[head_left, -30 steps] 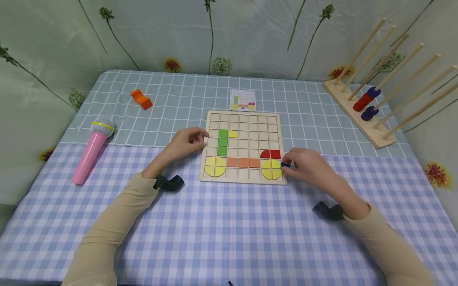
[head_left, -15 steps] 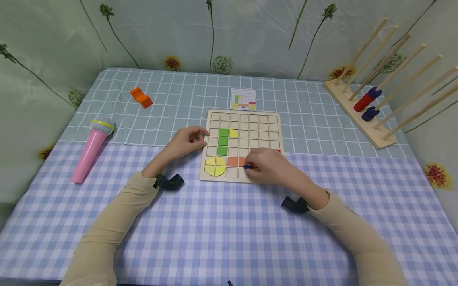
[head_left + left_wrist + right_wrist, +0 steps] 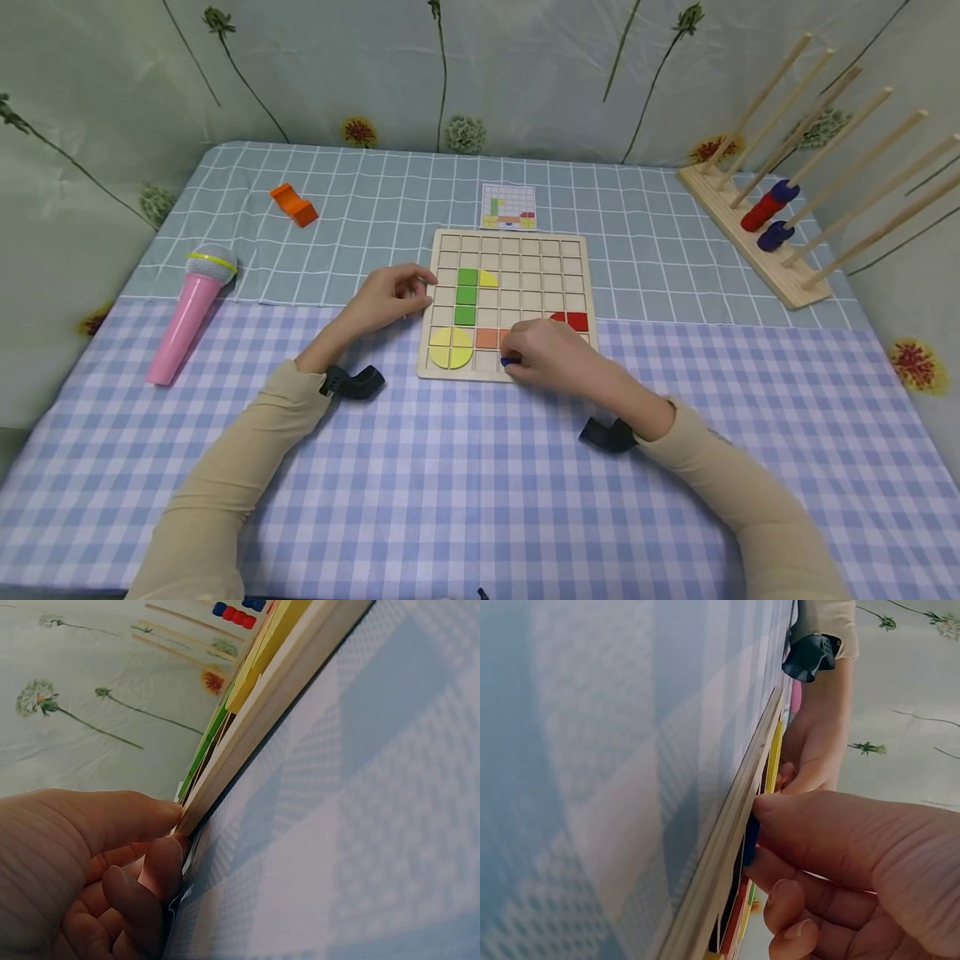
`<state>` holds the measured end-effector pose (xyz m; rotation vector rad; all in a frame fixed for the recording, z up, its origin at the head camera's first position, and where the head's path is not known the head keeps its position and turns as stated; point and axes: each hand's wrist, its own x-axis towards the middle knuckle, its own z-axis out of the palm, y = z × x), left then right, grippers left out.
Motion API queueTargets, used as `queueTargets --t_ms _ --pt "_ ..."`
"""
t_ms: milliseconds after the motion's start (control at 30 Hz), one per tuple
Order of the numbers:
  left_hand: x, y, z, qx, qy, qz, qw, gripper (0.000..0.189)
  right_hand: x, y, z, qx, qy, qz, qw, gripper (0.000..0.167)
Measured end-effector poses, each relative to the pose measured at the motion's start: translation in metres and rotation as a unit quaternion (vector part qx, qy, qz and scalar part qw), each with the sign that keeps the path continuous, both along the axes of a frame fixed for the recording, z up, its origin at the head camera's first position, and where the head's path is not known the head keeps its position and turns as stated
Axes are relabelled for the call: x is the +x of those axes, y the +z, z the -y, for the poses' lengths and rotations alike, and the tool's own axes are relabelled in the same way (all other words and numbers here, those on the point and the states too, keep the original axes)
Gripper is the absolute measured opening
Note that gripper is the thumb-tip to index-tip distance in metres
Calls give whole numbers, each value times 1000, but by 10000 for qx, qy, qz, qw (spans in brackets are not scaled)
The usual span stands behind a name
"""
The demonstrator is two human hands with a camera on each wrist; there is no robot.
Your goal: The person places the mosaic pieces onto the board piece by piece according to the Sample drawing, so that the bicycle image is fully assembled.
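Note:
A square wooden grid board [image 3: 501, 305] lies on the cloth with flat coloured pieces in it: green squares [image 3: 467, 296], yellow quarter-rounds [image 3: 452, 348], orange squares [image 3: 487, 338] and red pieces [image 3: 577, 322]. My left hand [image 3: 386, 296] holds the board's left edge, thumb tip and a curled finger against its side in the left wrist view. Over the lower right part of the board, my right hand [image 3: 551, 354] pinches a small dark blue piece [image 3: 751, 838] between thumb and finger at the front row. It hides the lower right yellow circle and some orange squares.
Behind the board lies a printed pattern card [image 3: 508, 207]. At left are a pink toy microphone [image 3: 187, 312] and an orange wavy block [image 3: 295, 205]. A wooden peg rack [image 3: 738, 225] with red and blue beads stands at the far right.
My right hand has moved left from beside the board's right edge to over its front row, carrying the blue piece, then slightly nearer the front edge. The left hand has stayed put.

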<state>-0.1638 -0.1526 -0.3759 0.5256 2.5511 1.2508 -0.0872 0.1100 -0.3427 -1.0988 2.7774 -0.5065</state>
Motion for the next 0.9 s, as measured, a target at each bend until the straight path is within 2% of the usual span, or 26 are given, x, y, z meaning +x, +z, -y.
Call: queueTargets --t_ms 200,667,767,900 --pt "0 -1 0 -9 -1 14 10000 26 1 -2 2 -4 -11 -124 9999 9" --pt "0 -1 2 -8 8 -2 10000 28 -3 -7 1 -372 -141 5 9992 6" --pt "0 -1 2 -12 -40 61 10000 29 -3 -5 -2 -421 -152 19 9990 4" --pt "1 2 6 -80 -252 214 9994 30 -3 5 -14 -383 -317 -67 9987 16"
